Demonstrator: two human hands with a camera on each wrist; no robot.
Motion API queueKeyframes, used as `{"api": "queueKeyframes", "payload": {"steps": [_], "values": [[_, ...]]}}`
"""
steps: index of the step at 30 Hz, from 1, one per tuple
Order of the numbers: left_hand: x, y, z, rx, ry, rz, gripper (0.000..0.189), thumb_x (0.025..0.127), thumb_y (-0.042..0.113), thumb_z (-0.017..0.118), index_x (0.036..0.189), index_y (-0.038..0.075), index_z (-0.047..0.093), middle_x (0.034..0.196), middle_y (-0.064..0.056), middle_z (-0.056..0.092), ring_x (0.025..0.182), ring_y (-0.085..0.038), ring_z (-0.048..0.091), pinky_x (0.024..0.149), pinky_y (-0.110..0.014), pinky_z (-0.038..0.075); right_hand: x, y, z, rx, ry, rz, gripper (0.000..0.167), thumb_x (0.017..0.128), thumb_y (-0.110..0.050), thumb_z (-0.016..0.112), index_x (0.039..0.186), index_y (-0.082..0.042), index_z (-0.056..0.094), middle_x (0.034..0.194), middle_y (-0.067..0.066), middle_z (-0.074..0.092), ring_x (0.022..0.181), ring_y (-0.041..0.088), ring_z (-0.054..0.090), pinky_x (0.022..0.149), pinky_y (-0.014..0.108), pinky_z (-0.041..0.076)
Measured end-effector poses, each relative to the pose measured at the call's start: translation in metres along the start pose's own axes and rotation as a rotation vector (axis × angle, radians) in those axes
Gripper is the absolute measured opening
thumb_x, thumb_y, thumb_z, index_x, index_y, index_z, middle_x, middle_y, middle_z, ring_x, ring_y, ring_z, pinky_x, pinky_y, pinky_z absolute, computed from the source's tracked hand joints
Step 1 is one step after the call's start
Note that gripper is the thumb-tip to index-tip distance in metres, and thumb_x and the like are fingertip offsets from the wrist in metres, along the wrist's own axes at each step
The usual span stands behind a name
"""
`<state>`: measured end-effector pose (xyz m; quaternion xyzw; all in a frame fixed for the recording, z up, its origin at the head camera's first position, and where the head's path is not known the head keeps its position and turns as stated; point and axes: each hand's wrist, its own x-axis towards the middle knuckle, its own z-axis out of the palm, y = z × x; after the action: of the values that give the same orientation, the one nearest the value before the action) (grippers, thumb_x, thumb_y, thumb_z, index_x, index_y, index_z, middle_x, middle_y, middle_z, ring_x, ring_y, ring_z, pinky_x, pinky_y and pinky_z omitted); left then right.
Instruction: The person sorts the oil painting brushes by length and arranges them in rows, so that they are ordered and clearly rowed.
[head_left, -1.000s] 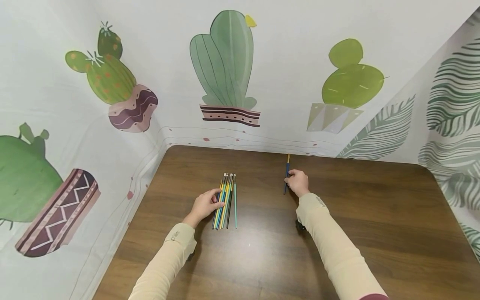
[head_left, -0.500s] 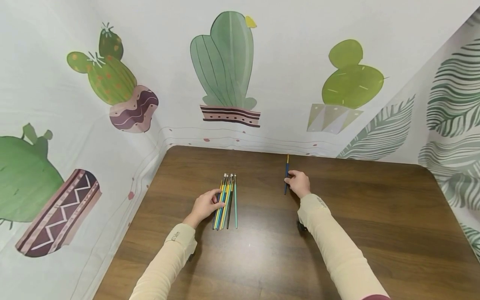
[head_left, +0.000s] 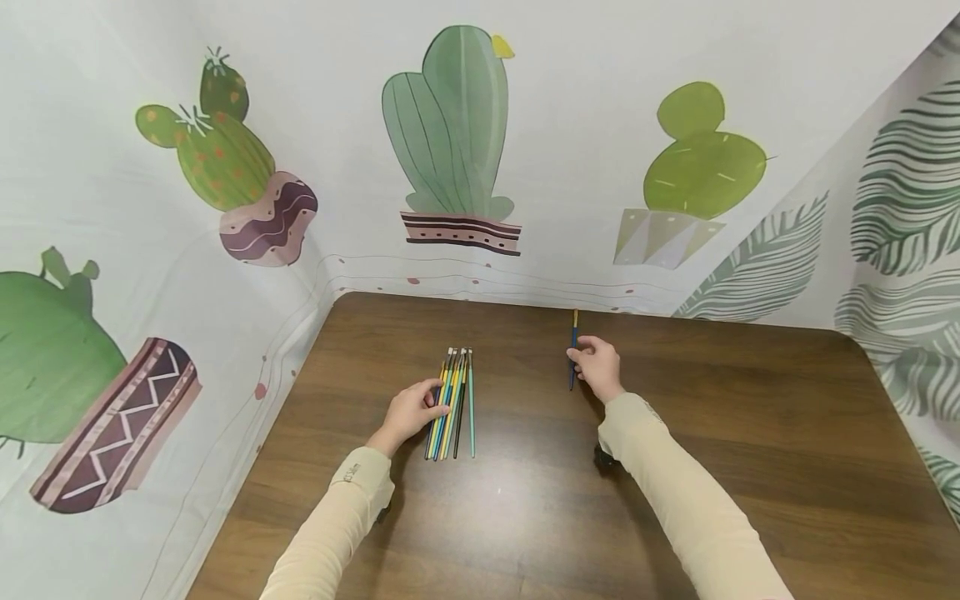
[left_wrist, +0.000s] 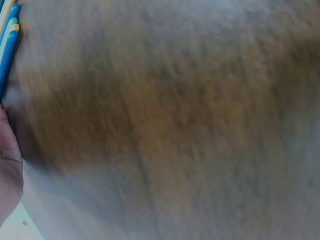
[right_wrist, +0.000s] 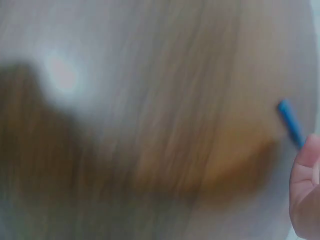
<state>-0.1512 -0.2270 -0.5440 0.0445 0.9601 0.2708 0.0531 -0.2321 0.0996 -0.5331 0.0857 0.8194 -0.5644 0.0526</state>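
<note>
Several thin paintbrushes [head_left: 452, 417] with yellow, teal, blue and black handles lie side by side on the wooden table, white-tipped ends pointing away. My left hand [head_left: 408, 410] holds the left part of this row, thumb over the handles. In the left wrist view, a few handle ends [left_wrist: 9, 47] show at the edge beside part of the hand. To the right, my right hand [head_left: 597, 367] pinches a dark blue paintbrush [head_left: 574, 333], its orange-yellow end pointing at the wall. The right wrist view shows its blue handle end [right_wrist: 290, 122] by the thumb; the other fingers are mostly hidden.
The brown table [head_left: 510, 517] meets a white wall covering [head_left: 570, 125] printed with cacti and leaves, behind and to the left. A teal paintbrush [head_left: 472, 417] lies at the right end of the row. Light glares off the tabletop in front.
My right forearm has shifted slightly to the right, while the blue paintbrush stays in nearly the same spot. The left hand and the row of paintbrushes look unchanged.
</note>
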Motion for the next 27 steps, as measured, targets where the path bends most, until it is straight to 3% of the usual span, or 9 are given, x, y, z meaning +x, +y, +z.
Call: {"api": "queueKeyframes", "payload": {"steps": [5, 9, 13, 17, 27], "values": [[0.000, 0.000, 0.000, -0.002, 0.006, 0.005, 0.049, 0.075, 0.033, 0.068, 0.117, 0.012, 0.054, 0.069, 0.004, 0.048, 0.059, -0.009, 0.041, 0.058, -0.025, 0.034, -0.016, -0.019, 0.024, 0.257, -0.086, 0.054, 0.042, 0.080, -0.009, 0.063, 0.120, 0.001, 0.050, 0.073, -0.002, 0.056, 0.054, 0.008, 0.056, 0.047, 0.022, 0.047], [0.000, -0.001, 0.000, -0.007, 0.007, 0.016, 0.049, 0.075, 0.033, 0.069, 0.116, 0.012, 0.054, 0.069, 0.004, 0.047, 0.058, -0.009, 0.041, 0.058, -0.025, 0.034, -0.036, -0.029, 0.052, 0.338, -0.202, 0.095, 0.044, 0.079, -0.005, 0.063, 0.120, 0.002, 0.049, 0.080, 0.004, 0.061, 0.058, 0.011, 0.059, 0.049, 0.024, 0.049], [-0.001, -0.001, 0.000, -0.010, 0.012, 0.021, 0.049, 0.074, 0.033, 0.069, 0.116, 0.012, 0.054, 0.068, 0.004, 0.048, 0.058, -0.009, 0.041, 0.058, -0.025, 0.034, -0.057, -0.034, 0.080, 0.296, -0.294, 0.107, 0.045, 0.077, -0.005, 0.064, 0.119, 0.002, 0.050, 0.090, 0.014, 0.063, 0.064, 0.016, 0.061, 0.051, 0.027, 0.050], [-0.001, -0.001, 0.000, -0.013, 0.016, 0.018, 0.049, 0.075, 0.033, 0.069, 0.117, 0.013, 0.054, 0.069, 0.004, 0.048, 0.058, -0.009, 0.041, 0.057, -0.024, 0.034, -0.071, -0.033, 0.105, 0.219, -0.344, 0.087, 0.043, 0.076, -0.005, 0.065, 0.116, 0.003, 0.051, 0.089, 0.017, 0.063, 0.063, 0.016, 0.060, 0.049, 0.027, 0.049], [0.000, -0.002, 0.001, -0.020, 0.015, 0.008, 0.047, 0.075, 0.031, 0.069, 0.116, 0.013, 0.054, 0.070, 0.003, 0.049, 0.059, -0.009, 0.041, 0.059, -0.025, 0.035, -0.091, -0.030, 0.139, -0.055, -0.295, -0.065, 0.044, 0.074, -0.008, 0.067, 0.114, 0.005, 0.052, 0.073, 0.009, 0.063, 0.046, 0.010, 0.052, 0.043, 0.024, 0.045]]}}
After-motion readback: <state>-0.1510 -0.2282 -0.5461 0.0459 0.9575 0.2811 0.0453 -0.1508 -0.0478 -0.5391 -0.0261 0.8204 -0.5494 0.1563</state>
